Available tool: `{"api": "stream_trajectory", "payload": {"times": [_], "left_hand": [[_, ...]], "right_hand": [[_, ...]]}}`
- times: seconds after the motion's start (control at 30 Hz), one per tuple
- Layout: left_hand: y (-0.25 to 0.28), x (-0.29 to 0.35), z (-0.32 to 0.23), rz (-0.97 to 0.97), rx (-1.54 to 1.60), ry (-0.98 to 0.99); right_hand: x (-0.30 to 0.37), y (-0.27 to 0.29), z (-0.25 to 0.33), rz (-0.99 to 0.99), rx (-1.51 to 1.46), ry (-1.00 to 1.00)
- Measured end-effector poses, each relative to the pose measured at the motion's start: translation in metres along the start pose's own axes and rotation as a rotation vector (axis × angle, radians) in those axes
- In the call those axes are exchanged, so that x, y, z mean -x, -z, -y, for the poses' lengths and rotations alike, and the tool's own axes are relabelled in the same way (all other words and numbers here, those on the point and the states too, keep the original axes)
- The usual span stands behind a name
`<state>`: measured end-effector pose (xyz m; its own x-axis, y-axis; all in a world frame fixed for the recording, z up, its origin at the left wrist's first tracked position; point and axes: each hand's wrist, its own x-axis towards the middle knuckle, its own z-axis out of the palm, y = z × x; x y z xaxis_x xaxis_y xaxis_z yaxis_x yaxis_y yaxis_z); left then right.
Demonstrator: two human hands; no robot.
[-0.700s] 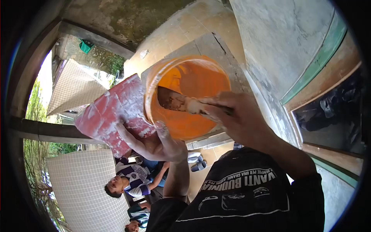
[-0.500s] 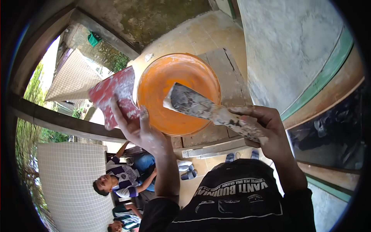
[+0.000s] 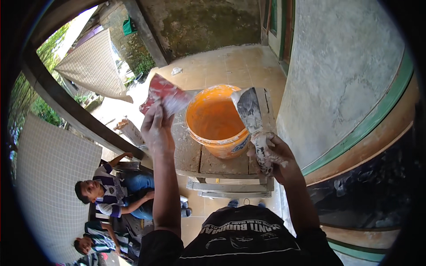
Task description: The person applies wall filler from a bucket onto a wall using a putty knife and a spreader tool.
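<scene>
An orange bucket [image 3: 216, 126] stands on a rough wooden platform [image 3: 222, 164] in front of me. My left hand [image 3: 157, 128] grips a red flat board [image 3: 162, 94], smeared with grey paste, held up just left of the bucket. My right hand [image 3: 275, 155] is closed on the paste-caked handle of a wide scraper [image 3: 249, 108]. Its grey-coated blade rises over the bucket's right rim.
A rough grey plastered wall [image 3: 346, 75] with a green band stands close on the right. Tiled floor [image 3: 222, 66] lies beyond the platform. Two people [image 3: 115, 195] sit below at the lower left, beside a dark beam [image 3: 75, 115] and tiled sheets [image 3: 49, 177].
My view has tilted, so the bucket sits lower in the picture. The scraper blade has swung from across the bucket to its right rim. The red board went from behind the bucket to beside it.
</scene>
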<state>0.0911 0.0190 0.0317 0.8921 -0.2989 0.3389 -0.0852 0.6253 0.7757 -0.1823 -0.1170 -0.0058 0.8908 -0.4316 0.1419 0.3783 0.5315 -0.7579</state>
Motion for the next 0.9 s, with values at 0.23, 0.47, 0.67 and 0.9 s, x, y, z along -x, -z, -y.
{"api": "stream_trajectory", "payload": {"times": [0.23,0.47,0.67,0.9], "left_hand": [[-0.019,0.101,-0.067,0.167,0.034,0.121],[0.002,0.157,-0.066,0.143,0.089,0.460],[0.007,0.185,-0.073,0.066,0.064,0.456],[0.034,0.217,-0.078,0.008,0.115,0.494]], "right_hand": [[0.004,0.013,-0.016,-0.012,0.313,0.103],[0.016,0.003,-0.022,-0.017,0.835,0.367],[0.028,0.020,-0.035,0.010,1.189,0.512],[0.054,0.019,-0.047,0.029,1.362,0.576]]}}
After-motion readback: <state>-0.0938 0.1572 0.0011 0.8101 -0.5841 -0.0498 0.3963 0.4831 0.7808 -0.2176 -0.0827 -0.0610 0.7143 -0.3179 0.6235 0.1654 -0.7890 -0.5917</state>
